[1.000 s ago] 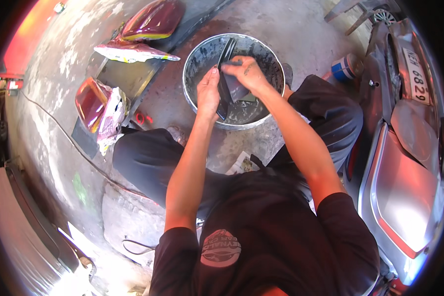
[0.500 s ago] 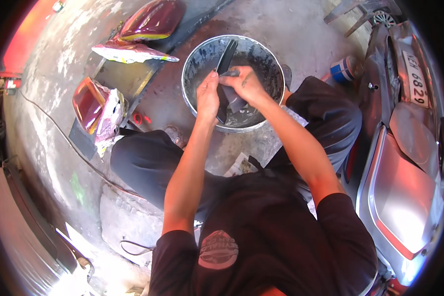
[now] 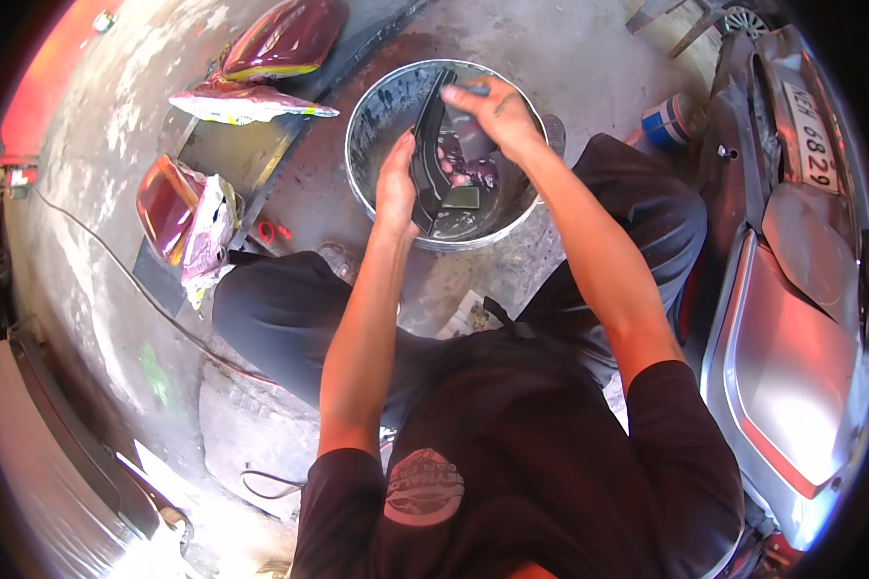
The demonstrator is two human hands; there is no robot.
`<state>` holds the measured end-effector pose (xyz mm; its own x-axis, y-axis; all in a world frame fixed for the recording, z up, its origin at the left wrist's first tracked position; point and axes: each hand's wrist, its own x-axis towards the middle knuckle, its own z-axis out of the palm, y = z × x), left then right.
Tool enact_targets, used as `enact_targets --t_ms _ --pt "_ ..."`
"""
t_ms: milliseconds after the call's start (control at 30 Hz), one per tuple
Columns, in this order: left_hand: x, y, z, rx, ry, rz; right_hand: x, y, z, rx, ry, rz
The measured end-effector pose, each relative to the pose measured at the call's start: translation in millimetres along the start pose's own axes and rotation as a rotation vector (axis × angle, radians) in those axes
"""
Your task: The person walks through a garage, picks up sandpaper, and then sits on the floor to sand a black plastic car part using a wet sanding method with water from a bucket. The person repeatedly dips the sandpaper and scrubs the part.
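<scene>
A long, curved black strip of plastic trim (image 3: 432,145) stands lengthwise over a round bucket (image 3: 354,145). My left hand (image 3: 397,183) is closed on its left edge, with the thumb side up. Beside the trim's far end, my right hand (image 3: 502,114) is bent round a thin grey sheet (image 3: 469,135), which looks like sandpaper; the hand partly hides it. In the bucket, a small green rectangular block (image 3: 462,198) and a dark purplish thing (image 3: 478,172) that I cannot make out show below the hands.
Glossy maroon parts (image 3: 285,39) with plastic wrapping lie at the far left. A cable (image 3: 116,261) runs along the floor. Silver and dark car parts (image 3: 792,386) stand close on my right, near a blue-banded can (image 3: 668,125). My knees flank the bucket.
My right hand has moved up and to the right, off the trim's middle. The trim has turned more upright, uncovering the green block and purplish thing. The whole view has shifted slightly.
</scene>
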<state>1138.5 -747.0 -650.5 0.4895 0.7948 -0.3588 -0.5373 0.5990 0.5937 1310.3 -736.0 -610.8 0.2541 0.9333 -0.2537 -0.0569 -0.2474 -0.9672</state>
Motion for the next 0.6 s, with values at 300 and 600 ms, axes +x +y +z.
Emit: enact_targets --t_ms 300,600 --pt "-3 5 -4 0.214 0.156 -0.084 -28 43 38 -0.249 -0.054 -0.148" --pt "-6 -2 -2 0.398 0.039 0.011 -16 33 30 -0.190 0.022 -0.177"
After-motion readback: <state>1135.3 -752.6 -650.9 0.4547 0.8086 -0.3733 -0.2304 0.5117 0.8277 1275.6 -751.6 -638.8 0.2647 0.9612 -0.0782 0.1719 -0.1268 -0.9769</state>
